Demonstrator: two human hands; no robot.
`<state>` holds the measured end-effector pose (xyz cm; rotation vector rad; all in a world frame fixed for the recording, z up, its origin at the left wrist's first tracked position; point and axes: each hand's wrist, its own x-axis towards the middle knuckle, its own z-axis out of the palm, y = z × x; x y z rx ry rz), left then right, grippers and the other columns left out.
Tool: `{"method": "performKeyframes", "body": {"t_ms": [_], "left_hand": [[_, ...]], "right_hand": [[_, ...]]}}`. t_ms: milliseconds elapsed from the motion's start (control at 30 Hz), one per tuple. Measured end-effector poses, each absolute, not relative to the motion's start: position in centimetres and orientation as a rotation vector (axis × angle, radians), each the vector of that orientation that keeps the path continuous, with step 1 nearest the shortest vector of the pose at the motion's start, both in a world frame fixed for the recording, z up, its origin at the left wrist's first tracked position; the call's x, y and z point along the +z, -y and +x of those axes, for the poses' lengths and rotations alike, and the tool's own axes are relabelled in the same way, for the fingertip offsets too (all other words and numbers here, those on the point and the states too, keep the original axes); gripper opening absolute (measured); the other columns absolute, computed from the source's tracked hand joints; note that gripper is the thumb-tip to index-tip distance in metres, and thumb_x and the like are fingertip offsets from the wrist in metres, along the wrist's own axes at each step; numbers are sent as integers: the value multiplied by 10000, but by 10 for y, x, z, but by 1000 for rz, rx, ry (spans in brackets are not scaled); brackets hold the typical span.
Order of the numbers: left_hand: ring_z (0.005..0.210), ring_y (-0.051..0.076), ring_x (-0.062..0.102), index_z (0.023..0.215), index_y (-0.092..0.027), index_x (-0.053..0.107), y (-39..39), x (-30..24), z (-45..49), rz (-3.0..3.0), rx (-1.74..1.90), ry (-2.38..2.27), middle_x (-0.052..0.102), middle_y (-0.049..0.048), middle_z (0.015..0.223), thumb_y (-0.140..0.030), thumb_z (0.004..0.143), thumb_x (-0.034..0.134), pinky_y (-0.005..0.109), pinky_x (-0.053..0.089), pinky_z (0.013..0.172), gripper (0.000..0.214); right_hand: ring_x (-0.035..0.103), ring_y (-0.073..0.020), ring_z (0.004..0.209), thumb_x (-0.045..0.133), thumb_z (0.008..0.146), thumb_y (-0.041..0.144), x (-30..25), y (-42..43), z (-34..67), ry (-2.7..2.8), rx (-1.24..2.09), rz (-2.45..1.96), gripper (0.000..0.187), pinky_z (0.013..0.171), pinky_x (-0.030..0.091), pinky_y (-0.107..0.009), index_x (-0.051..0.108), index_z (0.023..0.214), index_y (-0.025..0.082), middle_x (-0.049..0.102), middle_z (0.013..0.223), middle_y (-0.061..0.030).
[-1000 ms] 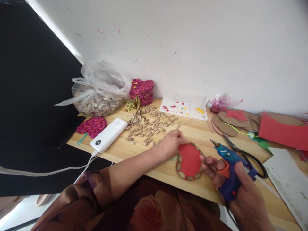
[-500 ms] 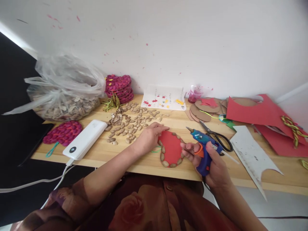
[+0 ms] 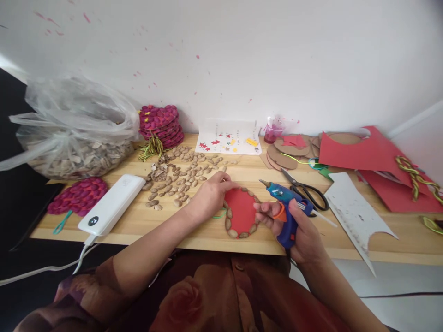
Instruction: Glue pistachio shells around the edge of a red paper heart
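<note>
A rounded red cutout [image 3: 243,210] with brown nut shells along its rim lies near the table's front edge. My left hand [image 3: 215,191] is closed at its upper left edge, fingertips pressed together there; whether a shell is under them is hidden. In my right hand [image 3: 304,230] is a blue hot glue gun [image 3: 285,193] with an orange trigger, nozzle pointing up and left. A white glue stick sticks out of its back. Fingertips of that hand touch the cutout's right rim. Loose shells [image 3: 183,177] are scattered beyond my left hand.
At left are a plastic bag of shells [image 3: 79,147], a white power bank [image 3: 112,205] with a cable and purple shell-covered pieces [image 3: 81,193]. Black-handled scissors [image 3: 311,191], cardboard cutouts [image 3: 280,154], red sheets [image 3: 360,152] and a white scrap [image 3: 356,212] lie right. Star-covered paper [image 3: 224,138] is behind.
The view has shifted a little, moving the table's things left in the picture. Both hands keep nearly the same places at the cutout, and the glue gun stays in my right hand.
</note>
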<state>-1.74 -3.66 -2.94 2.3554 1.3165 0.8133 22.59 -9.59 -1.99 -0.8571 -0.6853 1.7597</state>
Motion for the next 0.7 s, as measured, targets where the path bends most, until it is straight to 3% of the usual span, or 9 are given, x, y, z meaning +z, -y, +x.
{"method": "performKeyframes", "body": {"t_ms": [700], "left_hand": [[930, 159, 646, 1117, -229, 776, 32, -30, -12, 2494, 804, -1305, 673, 55, 1042, -21, 915, 436, 286, 554, 858, 447]], "right_hand": [[658, -332, 1206, 700, 858, 568, -21, 97, 225, 673, 1773, -865, 390, 1074, 510, -475, 756, 751, 197, 761, 964, -107]]}}
